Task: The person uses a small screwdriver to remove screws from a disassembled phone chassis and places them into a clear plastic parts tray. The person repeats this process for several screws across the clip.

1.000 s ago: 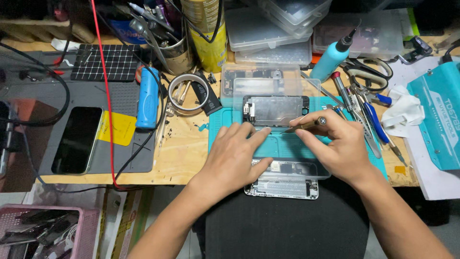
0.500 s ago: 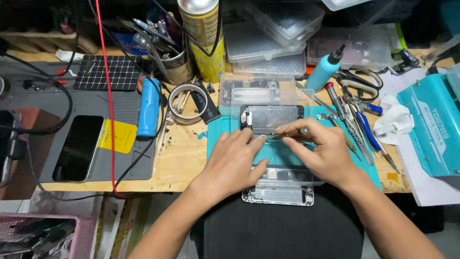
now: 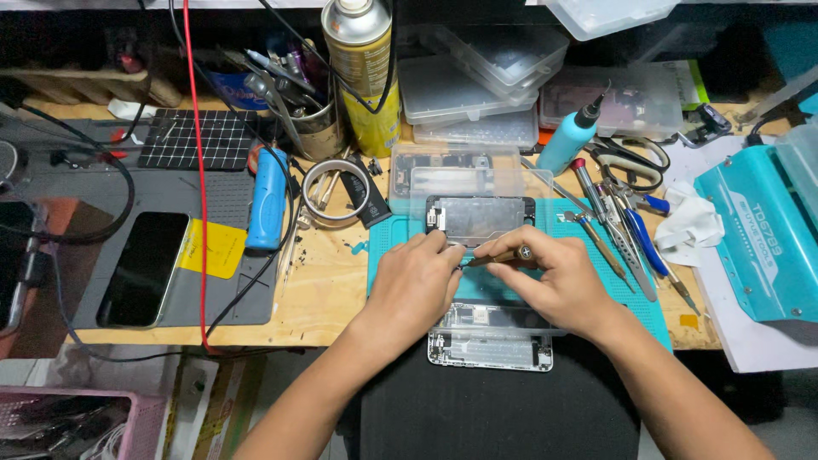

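Two hands work over one teal mat (image 3: 573, 223): one left hand (image 3: 417, 285) and one right hand (image 3: 558, 281). One screwdriver (image 3: 494, 256) sits in the right hand. One opened phone screen assembly (image 3: 480, 217) lies on the mat, and one opened phone housing (image 3: 490, 347) lies at the near edge. One whole dark phone (image 3: 143, 268) rests on one grey mat (image 3: 223, 200), beside one yellow sticky note (image 3: 211, 249). One blue cylindrical tool (image 3: 267, 198), one tape roll (image 3: 334, 189), one spray can (image 3: 365, 72) and one light-blue squeeze bottle (image 3: 569, 140) are in view. One pair of scissors (image 3: 626, 158) and one red cable (image 3: 198, 170) show. The clear plastic boxes at the back overlap too much to count.
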